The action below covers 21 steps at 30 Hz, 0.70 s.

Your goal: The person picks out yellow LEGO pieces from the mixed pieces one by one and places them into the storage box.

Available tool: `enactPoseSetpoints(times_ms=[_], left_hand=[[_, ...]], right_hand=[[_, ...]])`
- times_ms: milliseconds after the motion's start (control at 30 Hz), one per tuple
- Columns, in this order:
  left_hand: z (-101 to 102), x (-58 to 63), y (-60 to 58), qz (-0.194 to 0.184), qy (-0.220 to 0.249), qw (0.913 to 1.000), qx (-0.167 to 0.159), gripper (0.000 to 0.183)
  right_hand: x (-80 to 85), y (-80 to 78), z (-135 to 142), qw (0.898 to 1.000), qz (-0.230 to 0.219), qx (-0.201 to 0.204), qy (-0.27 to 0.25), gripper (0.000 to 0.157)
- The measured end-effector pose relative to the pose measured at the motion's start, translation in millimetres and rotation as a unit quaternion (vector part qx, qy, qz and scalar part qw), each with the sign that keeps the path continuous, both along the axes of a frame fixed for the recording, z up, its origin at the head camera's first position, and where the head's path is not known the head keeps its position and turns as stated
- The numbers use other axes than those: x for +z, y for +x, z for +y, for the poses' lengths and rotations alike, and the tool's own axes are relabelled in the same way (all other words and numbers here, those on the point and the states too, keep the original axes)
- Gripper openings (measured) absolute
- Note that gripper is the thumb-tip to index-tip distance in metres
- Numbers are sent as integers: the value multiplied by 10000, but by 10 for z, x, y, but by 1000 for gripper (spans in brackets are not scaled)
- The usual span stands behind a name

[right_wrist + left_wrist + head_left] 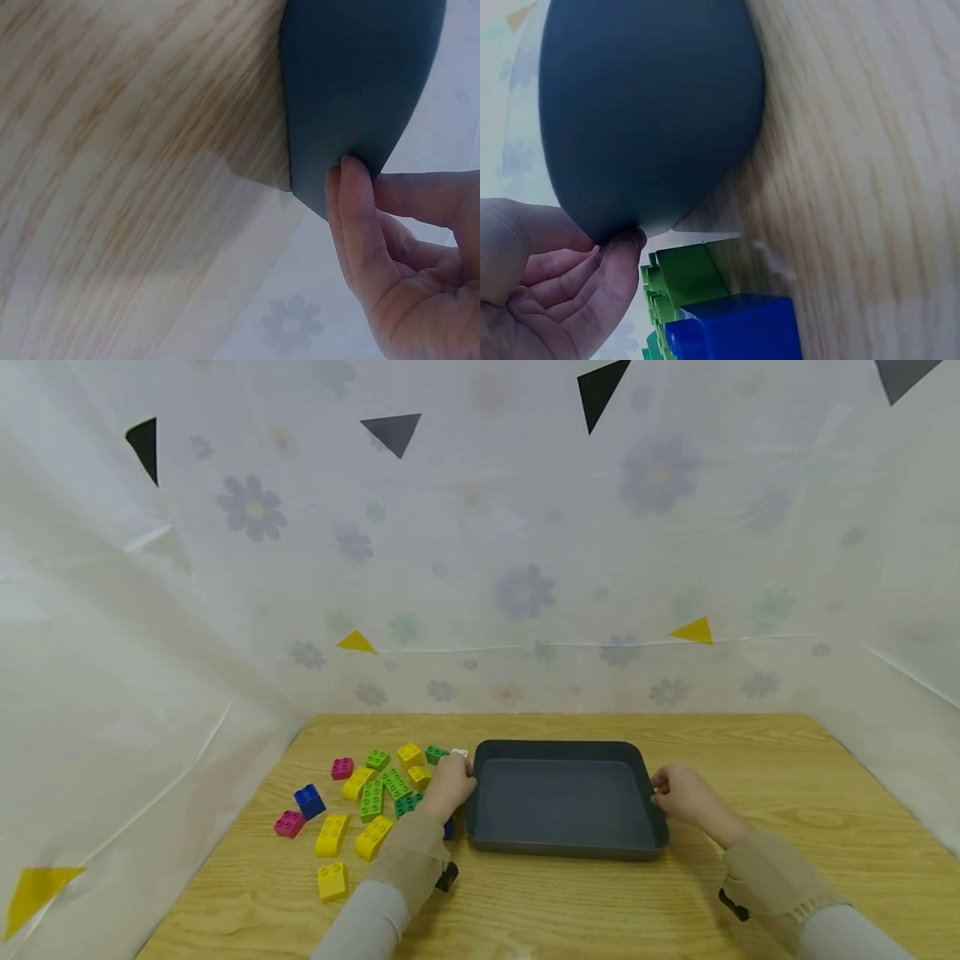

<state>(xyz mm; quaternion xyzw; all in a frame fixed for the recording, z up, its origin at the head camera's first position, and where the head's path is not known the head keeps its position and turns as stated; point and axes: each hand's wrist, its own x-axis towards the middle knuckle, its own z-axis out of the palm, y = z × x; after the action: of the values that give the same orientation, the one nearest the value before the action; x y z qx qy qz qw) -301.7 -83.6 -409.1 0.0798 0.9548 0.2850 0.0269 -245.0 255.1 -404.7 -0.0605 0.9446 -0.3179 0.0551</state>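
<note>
A dark grey rectangular tray [562, 852] with raised walls sits on the wooden table, with no bricks inside. My left hand [452, 787] pinches the rim at its left side; in the left wrist view, thumb and fingers of that hand [577, 281] grip the edge of the tray [652, 112]. On the opposite side my right hand [686, 793] pinches the right rim. The right wrist view has the thumb and fingertips of this hand [405, 255] on either side of the tray wall [352, 90]. Close by the left hand lies a blue brick [742, 326], partly hidden in the head view.
Several toy bricks lie left of the tray, among them a yellow brick [333, 881], a pink brick [289, 823], a blue brick [310, 802] and a light green brick [372, 800]. Behind the wooden table [757, 752] hangs a flowered sheet [525, 527].
</note>
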Motion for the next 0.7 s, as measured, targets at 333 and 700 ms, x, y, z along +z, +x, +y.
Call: enactPoseSetpoints(times_ms=[333, 700], left_hand=[[0, -32, -17, 195, 53, 9998, -43, 29], [-24, -34, -27, -25, 58, 10000, -77, 22]], right_hand=[[13, 10, -10, 10000, -17, -38, -66, 26], [20, 22, -22, 10000, 25, -47, 51, 24]])
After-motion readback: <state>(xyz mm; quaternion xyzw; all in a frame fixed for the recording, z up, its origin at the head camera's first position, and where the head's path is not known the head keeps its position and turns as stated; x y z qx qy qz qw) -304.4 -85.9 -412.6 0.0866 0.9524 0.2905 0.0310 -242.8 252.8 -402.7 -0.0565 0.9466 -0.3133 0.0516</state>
